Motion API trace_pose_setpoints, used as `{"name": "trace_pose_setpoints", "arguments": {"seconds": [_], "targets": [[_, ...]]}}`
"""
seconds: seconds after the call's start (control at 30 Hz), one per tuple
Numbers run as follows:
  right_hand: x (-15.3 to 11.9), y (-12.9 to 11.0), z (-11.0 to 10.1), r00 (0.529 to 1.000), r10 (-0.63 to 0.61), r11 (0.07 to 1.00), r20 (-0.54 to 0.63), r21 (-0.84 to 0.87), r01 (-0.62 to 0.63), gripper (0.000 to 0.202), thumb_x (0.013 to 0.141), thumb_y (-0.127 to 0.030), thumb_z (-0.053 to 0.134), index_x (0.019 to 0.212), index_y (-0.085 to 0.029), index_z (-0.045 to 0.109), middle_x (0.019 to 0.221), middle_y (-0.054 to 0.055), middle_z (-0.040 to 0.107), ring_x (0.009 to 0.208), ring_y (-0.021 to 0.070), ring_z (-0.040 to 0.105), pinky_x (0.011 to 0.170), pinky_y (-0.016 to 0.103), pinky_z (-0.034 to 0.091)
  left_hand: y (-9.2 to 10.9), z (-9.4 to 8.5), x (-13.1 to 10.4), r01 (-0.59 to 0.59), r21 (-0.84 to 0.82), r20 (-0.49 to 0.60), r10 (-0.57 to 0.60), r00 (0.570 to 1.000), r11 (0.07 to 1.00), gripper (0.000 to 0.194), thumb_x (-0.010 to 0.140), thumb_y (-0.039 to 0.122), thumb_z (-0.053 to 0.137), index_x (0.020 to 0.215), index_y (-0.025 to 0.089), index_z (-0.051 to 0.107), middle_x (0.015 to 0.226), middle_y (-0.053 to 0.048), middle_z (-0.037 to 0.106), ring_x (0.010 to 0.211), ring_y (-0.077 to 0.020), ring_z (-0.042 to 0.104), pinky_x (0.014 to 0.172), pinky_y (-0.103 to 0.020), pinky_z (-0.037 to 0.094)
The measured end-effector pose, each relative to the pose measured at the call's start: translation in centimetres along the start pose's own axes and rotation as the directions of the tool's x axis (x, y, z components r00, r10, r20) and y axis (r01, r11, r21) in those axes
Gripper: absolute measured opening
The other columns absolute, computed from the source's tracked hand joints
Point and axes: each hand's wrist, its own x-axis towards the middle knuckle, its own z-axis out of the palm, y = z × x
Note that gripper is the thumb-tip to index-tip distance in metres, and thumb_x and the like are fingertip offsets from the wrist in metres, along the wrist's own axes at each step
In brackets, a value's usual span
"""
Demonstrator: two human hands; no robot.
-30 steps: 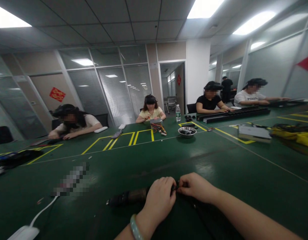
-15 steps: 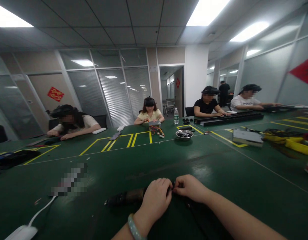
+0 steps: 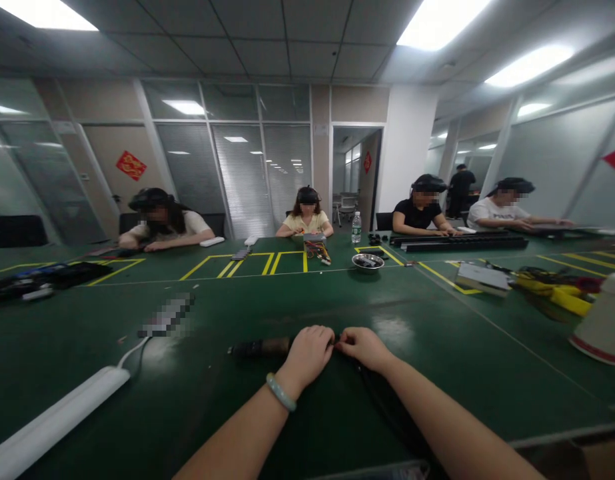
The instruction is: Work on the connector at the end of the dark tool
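Stretching across a glass-walled office, the green table (image 3: 267, 313) bears a dark cable bundle (image 3: 260, 347); left hand (image 3: 307, 352) and right hand (image 3: 363, 347) pinch it with curled fingers.

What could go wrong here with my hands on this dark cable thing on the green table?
The left hand and right hand meet at a small joint hidden by the fingers, so a pinch or a misfit might go unnoticed. The dark cylindrical part lies loose on the table and could roll if released. Dark cable runs under the right forearm toward the table edge; it may snag or drag.
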Motion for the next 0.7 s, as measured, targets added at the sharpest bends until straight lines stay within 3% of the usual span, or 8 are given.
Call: {"name": "trace_pose_setpoints", "arguments": {"seconds": [0.4,0.7], "targets": [[-2.1,-1.5,1.3,0.993,0.052,0.996,-0.106,-0.061,-0.059,0.026,0.087,-0.040,0.052,0.087,-0.021,0.070,0.088,0.003,0.068,0.080,0.0184,0.059,0.068,0.026,0.038,1.6,0.2,-1.6,0.077,-0.023,-0.034,-0.077,0.996,0.997,0.014,0.091,0.017,0.049,0.102,0.020,0.057,0.105,-0.005,0.059,0.104,-0.0202,0.051,0.094,-0.035,0.036],[-2.3,-2.1,0.9,0.994,0.016,0.999,-0.110,-0.042,-0.021,0.026,0.085,-0.040,0.053,0.082,-0.021,0.070,0.082,0.002,0.069,0.077,0.0186,0.060,0.067,0.026,0.039,1.5,-0.5,-1.6,0.063,0.010,-0.059,-0.063,0.996,0.998,0.012,0.090,0.020,0.051,0.099,0.020,0.060,0.100,-0.003,0.061,0.098,-0.0194,0.054,0.087,-0.033,0.040]]}}
